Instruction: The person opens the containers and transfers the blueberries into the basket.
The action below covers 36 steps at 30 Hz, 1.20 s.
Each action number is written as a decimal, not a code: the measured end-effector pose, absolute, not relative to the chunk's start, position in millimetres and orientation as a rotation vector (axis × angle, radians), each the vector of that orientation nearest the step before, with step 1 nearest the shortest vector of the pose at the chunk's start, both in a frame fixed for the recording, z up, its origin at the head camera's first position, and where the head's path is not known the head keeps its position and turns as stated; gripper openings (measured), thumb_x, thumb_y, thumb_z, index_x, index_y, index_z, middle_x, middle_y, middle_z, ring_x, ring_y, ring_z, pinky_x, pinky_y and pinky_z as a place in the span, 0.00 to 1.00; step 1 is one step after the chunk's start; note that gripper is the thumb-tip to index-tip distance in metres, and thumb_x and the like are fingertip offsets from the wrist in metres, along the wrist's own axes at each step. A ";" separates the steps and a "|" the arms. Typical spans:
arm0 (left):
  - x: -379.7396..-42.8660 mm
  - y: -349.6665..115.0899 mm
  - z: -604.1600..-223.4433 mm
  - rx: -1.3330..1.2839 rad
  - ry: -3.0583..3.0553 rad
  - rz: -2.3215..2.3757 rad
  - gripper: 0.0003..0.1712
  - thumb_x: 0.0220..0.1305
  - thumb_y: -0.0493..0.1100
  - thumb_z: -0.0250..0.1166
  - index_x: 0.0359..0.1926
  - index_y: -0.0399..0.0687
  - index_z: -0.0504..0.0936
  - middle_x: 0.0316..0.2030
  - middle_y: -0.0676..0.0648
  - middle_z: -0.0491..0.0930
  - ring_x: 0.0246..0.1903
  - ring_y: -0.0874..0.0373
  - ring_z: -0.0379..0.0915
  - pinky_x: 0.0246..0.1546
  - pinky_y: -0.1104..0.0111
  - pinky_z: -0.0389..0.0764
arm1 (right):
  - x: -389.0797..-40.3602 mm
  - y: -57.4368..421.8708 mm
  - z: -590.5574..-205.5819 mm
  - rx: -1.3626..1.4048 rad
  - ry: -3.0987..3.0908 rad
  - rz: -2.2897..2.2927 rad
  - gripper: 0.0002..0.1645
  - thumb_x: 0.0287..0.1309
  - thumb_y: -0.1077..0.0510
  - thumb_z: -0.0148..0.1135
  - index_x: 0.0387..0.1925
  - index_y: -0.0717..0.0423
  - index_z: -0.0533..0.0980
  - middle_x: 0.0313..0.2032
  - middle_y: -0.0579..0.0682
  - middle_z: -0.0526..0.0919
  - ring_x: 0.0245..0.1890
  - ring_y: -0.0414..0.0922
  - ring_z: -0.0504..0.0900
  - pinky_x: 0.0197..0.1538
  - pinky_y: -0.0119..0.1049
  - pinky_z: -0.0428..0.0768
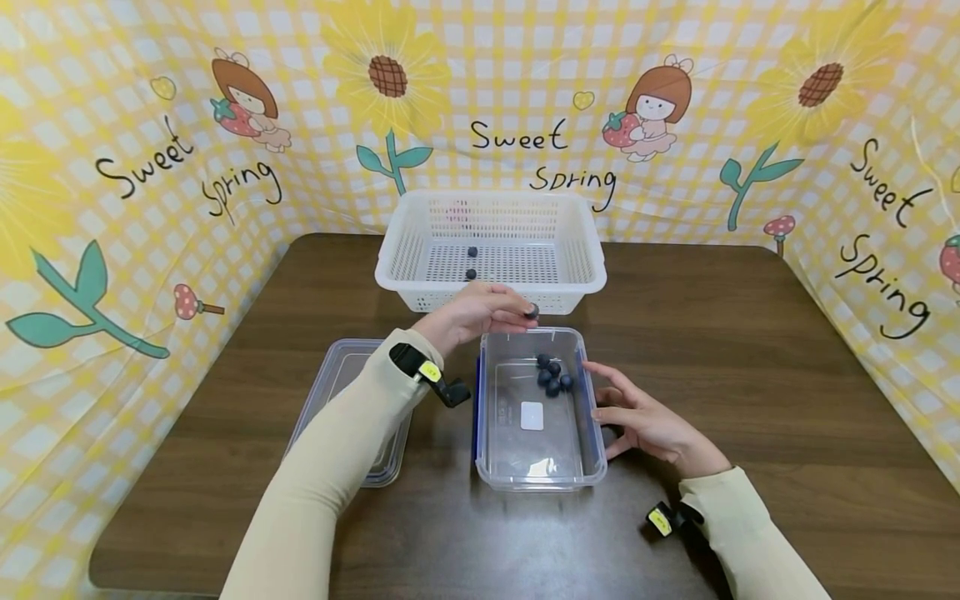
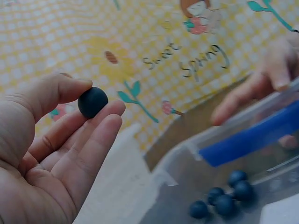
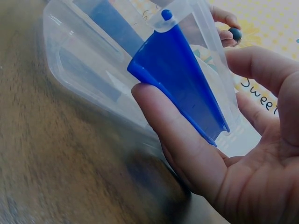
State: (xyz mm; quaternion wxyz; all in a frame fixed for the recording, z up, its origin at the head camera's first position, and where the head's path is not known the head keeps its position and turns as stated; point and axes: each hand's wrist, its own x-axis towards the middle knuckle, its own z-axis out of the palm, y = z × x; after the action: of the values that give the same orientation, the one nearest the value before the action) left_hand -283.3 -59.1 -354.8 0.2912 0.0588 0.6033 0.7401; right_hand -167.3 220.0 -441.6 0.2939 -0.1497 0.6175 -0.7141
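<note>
Between thumb and fingertips, my left hand [image 1: 480,315] pinches a dark blueberry [image 2: 93,102] above the far edge of a clear plastic container [image 1: 540,482]. Several blueberries [image 1: 553,388] lie inside it, toward its far right part. My right hand [image 1: 648,423] rests against the container's right side with fingers spread. In the right wrist view, that thumb [image 3: 175,123] touches the blue side latch [image 3: 175,79]. Beyond the container stands a white slotted basket [image 1: 487,287], where a farther blueberry [image 1: 472,252] and a nearer blueberry [image 1: 471,273] sit on the bottom.
A clear plastic lid [image 1: 337,367] lies left of the container, partly under my left forearm. Everything stands on a dark wooden table [image 1: 720,333]. A yellow checked cloth [image 1: 495,50] with printed flowers hangs round the back and sides.
</note>
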 end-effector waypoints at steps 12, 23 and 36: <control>-333.4 -104.2 -330.0 -0.002 1.554 2.271 0.10 0.68 0.27 0.60 0.32 0.39 0.84 0.30 0.42 0.85 0.32 0.53 0.85 0.48 0.64 0.85 | -168.0 221.0 -440.5 -0.396 1.651 -1.899 0.41 0.70 0.66 0.55 0.76 0.36 0.53 0.62 0.75 0.54 0.51 0.56 0.77 0.38 0.60 0.86; -365.5 -137.8 -326.0 -0.298 1.441 2.505 0.04 0.68 0.31 0.63 0.42 0.34 0.81 0.38 0.38 0.84 0.37 0.52 0.85 0.52 0.65 0.82 | -168.1 220.9 -440.2 -0.386 1.658 -1.895 0.41 0.70 0.66 0.55 0.75 0.36 0.53 0.62 0.74 0.55 0.50 0.55 0.78 0.38 0.59 0.87; -376.8 -148.3 -334.8 -0.558 1.429 2.508 0.05 0.64 0.34 0.68 0.39 0.36 0.83 0.28 0.40 0.85 0.37 0.51 0.86 0.51 0.63 0.83 | -167.6 221.3 -441.3 -0.378 1.652 -1.899 0.41 0.70 0.66 0.54 0.76 0.37 0.52 0.63 0.75 0.53 0.50 0.56 0.77 0.38 0.59 0.86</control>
State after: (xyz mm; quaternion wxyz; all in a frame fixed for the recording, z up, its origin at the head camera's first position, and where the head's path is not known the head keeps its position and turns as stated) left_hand -376.8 -148.3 -334.8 0.1007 -0.1889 0.4836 0.8487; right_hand -167.6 221.3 -441.3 0.2941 -0.1422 0.6203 -0.7131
